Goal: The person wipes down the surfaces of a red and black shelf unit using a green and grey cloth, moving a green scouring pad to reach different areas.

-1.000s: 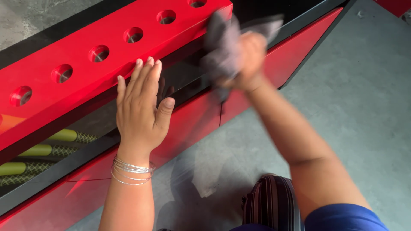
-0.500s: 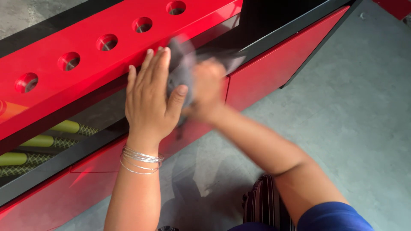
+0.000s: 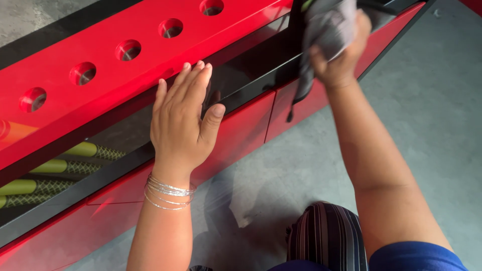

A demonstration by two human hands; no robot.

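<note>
The left hand [image 3: 182, 123] lies flat, fingers spread and holding nothing, on the dark glass panel [image 3: 241, 75] of a red cabinet [image 3: 100, 55]. Further right, the right hand [image 3: 337, 52] grips a bunched grey cloth [image 3: 329, 25], pressed beneath its curled fingers against the panel's upper end.

Grey concrete floor [image 3: 432, 115], yellow-green netted rolls [image 3: 75, 150] behind dark glass, thin silver bangles [image 3: 169, 191], striped dark trouser knee [image 3: 326, 236], blue sleeve [image 3: 416, 257]
</note>
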